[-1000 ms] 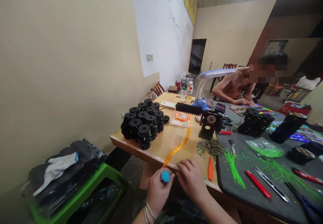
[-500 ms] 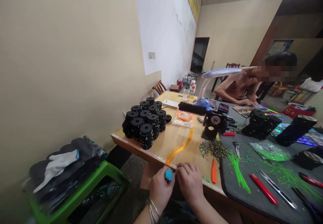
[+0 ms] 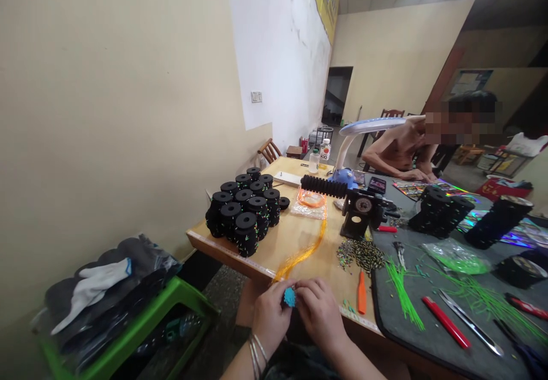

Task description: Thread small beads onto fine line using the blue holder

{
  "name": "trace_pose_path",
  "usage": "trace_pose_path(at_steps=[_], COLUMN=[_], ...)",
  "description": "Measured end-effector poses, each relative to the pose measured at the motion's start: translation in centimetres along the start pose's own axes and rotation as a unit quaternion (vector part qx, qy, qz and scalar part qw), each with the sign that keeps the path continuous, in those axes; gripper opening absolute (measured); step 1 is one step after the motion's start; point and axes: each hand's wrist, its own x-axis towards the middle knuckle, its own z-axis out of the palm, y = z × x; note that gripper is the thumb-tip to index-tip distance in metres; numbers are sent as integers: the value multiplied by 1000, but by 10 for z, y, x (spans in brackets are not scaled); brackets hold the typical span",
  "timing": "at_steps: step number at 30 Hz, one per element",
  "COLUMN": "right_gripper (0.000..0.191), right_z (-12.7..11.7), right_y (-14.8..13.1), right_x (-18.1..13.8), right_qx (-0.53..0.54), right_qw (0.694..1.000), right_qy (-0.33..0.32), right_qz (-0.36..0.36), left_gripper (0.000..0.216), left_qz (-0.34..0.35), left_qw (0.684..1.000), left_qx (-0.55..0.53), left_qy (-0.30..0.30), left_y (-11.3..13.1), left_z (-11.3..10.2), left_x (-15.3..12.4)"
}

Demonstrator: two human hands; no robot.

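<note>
My left hand is closed around a turquoise bundle with a rough, clustered end, just in front of the table edge. Its lower part is hidden in the fist. My right hand has its fingers curled together beside the bundle; what they pinch, if anything, is hidden. Thin orange strands run across the wood from an orange coil on a clear bag and end behind my left hand. Whether they join the bundle I cannot tell.
Several black foam spools stand at the left of the table. A black winding device, beads and an orange-handled tool lie ahead and right. Green strands and a red pen-like tool rest on a grey mat. A person sits opposite.
The fingers of my right hand have come closer to the turquoise bundle, which now tilts slightly toward them. The view has shifted a little; things on the table stay in place.
</note>
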Motion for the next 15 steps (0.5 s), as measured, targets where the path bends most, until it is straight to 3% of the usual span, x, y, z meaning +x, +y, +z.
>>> trace_pose_path(at_steps=[3, 10, 15], right_gripper=[20, 55, 56], right_z=[-4, -7, -10], right_y=[1, 7, 7], right_x=[4, 12, 8], right_qx=[14, -55, -90], right_qw=[999, 994, 986], right_qy=[-31, -84, -130], right_qz=[16, 42, 60], left_gripper=[40, 44, 44], left_qz=[-17, -10, -11], left_qw=[1000, 999, 998], left_qx=[3, 34, 54], left_qy=[-11, 3, 2], left_y=[-4, -11, -9], left_z=[1, 1, -3], left_x=[0, -6, -6])
